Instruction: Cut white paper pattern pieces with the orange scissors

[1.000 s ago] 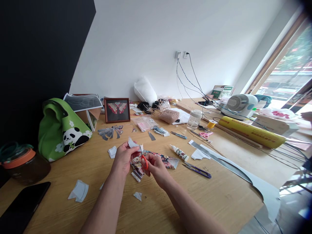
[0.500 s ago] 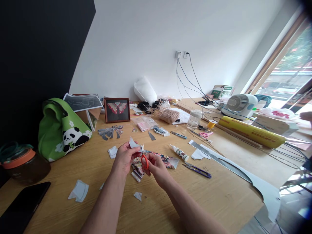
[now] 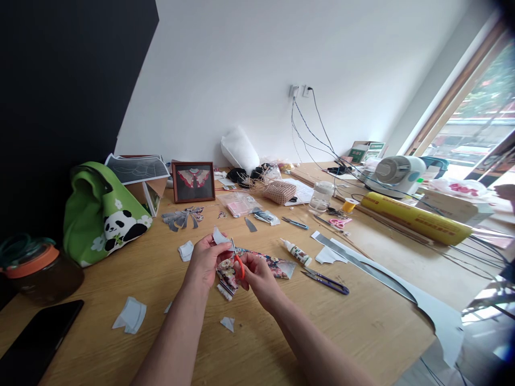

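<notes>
My left hand (image 3: 206, 261) pinches a small pale piece of paper or fabric (image 3: 219, 236), which sticks up past the fingertips. In my right hand (image 3: 257, 274) is a pair of scissors with orange-red handles (image 3: 240, 266); the blades point up beside the left thumb and look closed. Beneath both hands lies a floral cloth (image 3: 277, 264) with a pale lining, partly hidden by the fingers. To its right are a white glue bottle (image 3: 296, 252) and thread snips with a purple handle (image 3: 326, 281). Pale scraps (image 3: 131, 315) lie about the forearms.
On the left stand a green panda bag (image 3: 104, 214), a lidded jar (image 3: 40, 273) and a black phone (image 3: 42, 343). Behind are a framed collar (image 3: 193, 183) and grey cut pieces (image 3: 183, 217). A yellow roll (image 3: 414, 219), a fan (image 3: 396, 176) and cables fill the right side.
The scissor blades, slightly apart before, look closed together now. Both hands stay in nearly the same place.
</notes>
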A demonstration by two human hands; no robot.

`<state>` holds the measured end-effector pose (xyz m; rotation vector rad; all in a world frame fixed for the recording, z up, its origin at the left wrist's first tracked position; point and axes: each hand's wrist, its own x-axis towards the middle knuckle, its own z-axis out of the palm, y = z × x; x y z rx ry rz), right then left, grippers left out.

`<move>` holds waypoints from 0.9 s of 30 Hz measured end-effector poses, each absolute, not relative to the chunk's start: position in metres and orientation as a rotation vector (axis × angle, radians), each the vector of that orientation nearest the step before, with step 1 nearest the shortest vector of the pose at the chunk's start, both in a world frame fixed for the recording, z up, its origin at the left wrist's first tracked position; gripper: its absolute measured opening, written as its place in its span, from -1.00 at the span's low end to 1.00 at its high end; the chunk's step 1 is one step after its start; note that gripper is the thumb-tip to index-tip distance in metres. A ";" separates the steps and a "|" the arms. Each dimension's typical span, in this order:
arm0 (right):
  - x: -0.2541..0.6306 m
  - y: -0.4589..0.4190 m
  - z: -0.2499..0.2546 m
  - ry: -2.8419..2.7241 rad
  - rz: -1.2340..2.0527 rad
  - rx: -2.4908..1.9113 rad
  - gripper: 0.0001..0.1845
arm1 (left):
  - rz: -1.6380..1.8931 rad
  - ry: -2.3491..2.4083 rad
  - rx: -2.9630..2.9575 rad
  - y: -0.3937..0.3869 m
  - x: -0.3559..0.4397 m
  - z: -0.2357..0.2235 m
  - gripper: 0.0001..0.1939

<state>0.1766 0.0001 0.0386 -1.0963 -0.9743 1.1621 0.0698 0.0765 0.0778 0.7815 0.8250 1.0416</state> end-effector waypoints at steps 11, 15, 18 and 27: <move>0.177 0.000 0.038 -0.981 1.139 -1.107 -0.51 | 1.032 0.800 0.789 0.075 0.067 0.081 -0.66; 0.176 -0.001 0.040 -0.990 1.148 -1.091 -0.53 | 1.030 0.790 0.791 0.075 0.066 0.081 -0.67; 0.176 -0.002 0.043 -1.006 1.156 -1.063 -0.54 | 1.028 0.782 0.795 0.076 0.064 0.082 -0.68; 0.182 -0.004 0.045 -1.034 1.281 -1.016 -0.55 | 1.031 0.805 0.879 0.080 0.052 0.090 -0.60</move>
